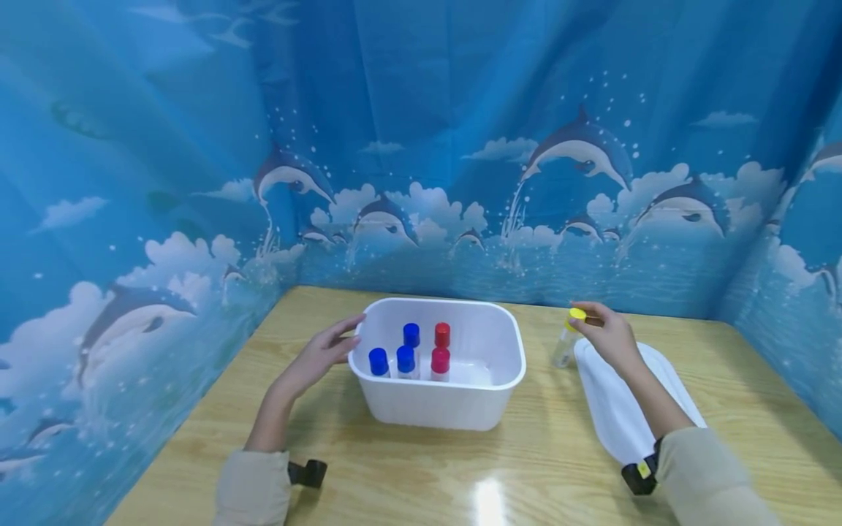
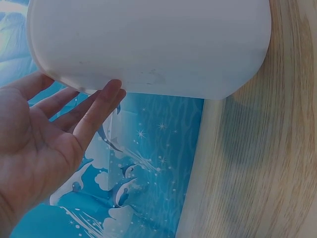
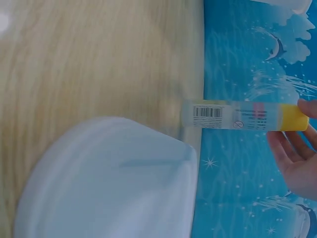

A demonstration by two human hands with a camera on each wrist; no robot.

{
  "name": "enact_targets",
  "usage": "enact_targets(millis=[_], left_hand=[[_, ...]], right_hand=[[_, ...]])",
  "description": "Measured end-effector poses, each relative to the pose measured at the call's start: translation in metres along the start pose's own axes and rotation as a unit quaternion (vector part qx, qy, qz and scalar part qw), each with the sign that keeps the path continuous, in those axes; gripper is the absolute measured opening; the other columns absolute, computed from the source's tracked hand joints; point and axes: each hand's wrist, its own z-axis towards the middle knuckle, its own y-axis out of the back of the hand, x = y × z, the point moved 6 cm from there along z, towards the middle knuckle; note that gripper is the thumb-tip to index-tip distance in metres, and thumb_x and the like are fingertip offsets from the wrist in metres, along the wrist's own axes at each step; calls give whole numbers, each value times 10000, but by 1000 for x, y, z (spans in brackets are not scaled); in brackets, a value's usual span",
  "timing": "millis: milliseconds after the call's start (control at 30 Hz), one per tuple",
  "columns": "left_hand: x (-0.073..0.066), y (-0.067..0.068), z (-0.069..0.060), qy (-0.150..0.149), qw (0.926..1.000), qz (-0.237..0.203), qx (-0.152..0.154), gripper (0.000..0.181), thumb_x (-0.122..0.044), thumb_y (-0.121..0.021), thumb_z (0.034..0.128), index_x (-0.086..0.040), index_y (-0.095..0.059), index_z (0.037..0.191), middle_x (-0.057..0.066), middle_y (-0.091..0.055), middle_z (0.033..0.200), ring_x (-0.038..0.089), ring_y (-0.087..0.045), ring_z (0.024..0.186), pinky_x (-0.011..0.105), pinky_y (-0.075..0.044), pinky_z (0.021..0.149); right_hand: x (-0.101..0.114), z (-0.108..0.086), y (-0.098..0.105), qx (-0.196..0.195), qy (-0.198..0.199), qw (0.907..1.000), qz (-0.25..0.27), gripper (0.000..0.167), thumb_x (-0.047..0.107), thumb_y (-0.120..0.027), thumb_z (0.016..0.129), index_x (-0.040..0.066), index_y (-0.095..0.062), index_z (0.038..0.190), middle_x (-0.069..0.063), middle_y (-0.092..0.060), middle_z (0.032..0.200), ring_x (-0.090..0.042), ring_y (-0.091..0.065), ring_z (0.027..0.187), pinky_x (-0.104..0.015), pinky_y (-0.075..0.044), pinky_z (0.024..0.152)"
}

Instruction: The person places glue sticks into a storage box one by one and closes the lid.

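Observation:
My right hand [image 1: 608, 337] pinches the yellow cap of a clear, labelled tube [image 3: 228, 115] that looks like a glue stick. It is held nearly upright, just right of the white bin [image 1: 434, 405]; whether its base meets the table I cannot tell. With fingers fairly straight, my left hand [image 2: 54, 129] touches the bin's left end near the rim. Inside the bin, three blue-capped tubes [image 1: 406, 359] stand at the left. Two red-capped tubes [image 1: 441, 335] stand beside them, one behind the other. The bin's rim hides part of their bodies.
A white lid [image 1: 615, 416] lies on the wooden table [image 1: 395, 475] at the right, under my right forearm. Behind the table and along both sides hangs a blue dolphin-print curtain [image 1: 421, 146]. Black wrist cameras [image 1: 308, 473] sit at both cuffs.

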Motion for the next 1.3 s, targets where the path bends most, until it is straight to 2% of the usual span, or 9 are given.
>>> enact_targets(millis=[100,233,333,433,567,700,1033,1300], left_hand=[[-5,-1,-2,32,10000,-34,7,504,-257,-452,982,-63,-315,1427,186,-286,1443,375,-367,1238,509,-397,938],[-22,-4,-10,76,10000,34,6,485,-205,-435,990,-16,-308,1418,216,-286,1433,396,-364,1233,507,-394,941],[-18,-3,-8,40,10000,44,-9,502,-244,-451,983,-37,-315,1420,201,-291,1436,382,-372,1232,496,-403,937],[-6,-1,-2,49,10000,0,-27,520,-287,-469,972,-77,-324,1426,173,-292,1443,362,-381,1233,494,-407,934],[-10,-2,-3,89,10000,14,-19,502,-254,-458,980,-57,-323,1422,182,-293,1441,370,-383,1229,494,-406,935],[-12,-3,-5,71,10000,-11,0,491,-221,-446,986,-35,-314,1420,199,-285,1439,386,-374,1230,508,-400,935],[-1,0,-1,-32,10000,-33,-11,529,-310,-478,966,-91,-333,1425,166,-293,1445,357,-381,1234,492,-407,934],[0,0,0,-64,10000,-8,1,528,-314,-480,965,-82,-341,1419,165,-306,1439,354,-397,1223,484,-417,927]], right_hand=[[-1,-1,-1,-175,104,9997,105,559,387,-557,909,40,-450,1334,-217,-460,1288,-378,-447,1158,-502,-435,886],[-1,-2,-1,-312,176,9993,133,530,380,-560,910,50,-475,1316,-205,-484,1259,-372,-468,1135,-504,-450,862],[-1,-2,-1,-321,199,9992,97,528,384,-559,909,48,-480,1310,-205,-492,1251,-373,-476,1126,-503,-452,857],[0,-2,-1,-300,206,9993,44,517,369,-559,913,41,-482,1305,-210,-492,1249,-377,-479,1119,-502,-455,854],[6,-3,1,-251,265,9993,-37,484,330,-562,920,35,-489,1296,-215,-488,1250,-381,-479,1114,-507,-458,847],[21,-5,4,-246,473,9984,-172,481,335,-563,918,22,-501,1278,-216,-507,1228,-377,-491,1097,-508,-465,829],[74,-11,13,-411,1164,9915,-412,439,330,-578,910,23,-548,1222,-199,-551,1171,-365,-515,1049,-508,-497,757],[111,-15,19,-490,1484,9871,-350,438,342,-581,905,28,-562,1211,-179,-556,1169,-351,-523,1042,-507,-497,764]])
